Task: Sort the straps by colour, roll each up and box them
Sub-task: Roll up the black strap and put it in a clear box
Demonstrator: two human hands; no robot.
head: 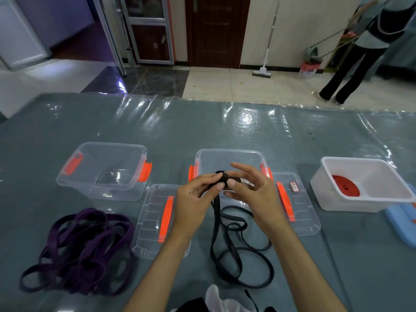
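A black strap (227,242) trails in loose loops over the table in front of me. Its upper end is wound into a small roll (222,178) held above the table. My left hand (198,194) pinches that roll from the left. My right hand (249,188) pinches it from the right with thumb and forefinger, its other fingers spread. A tangled purple strap (78,248) lies at the left. A rolled red strap (345,185) sits inside the white tub (382,167) at the right. Two clear boxes stand open, one (101,172) at the left and one (229,158) behind my hands.
Two clear lids with orange handles lie flat, one (155,221) under my left wrist, one (295,203) right of my hands. A blue object (403,221) sits at the right edge. White cloth (216,298) lies near me. A person (360,48) stands beyond the table.
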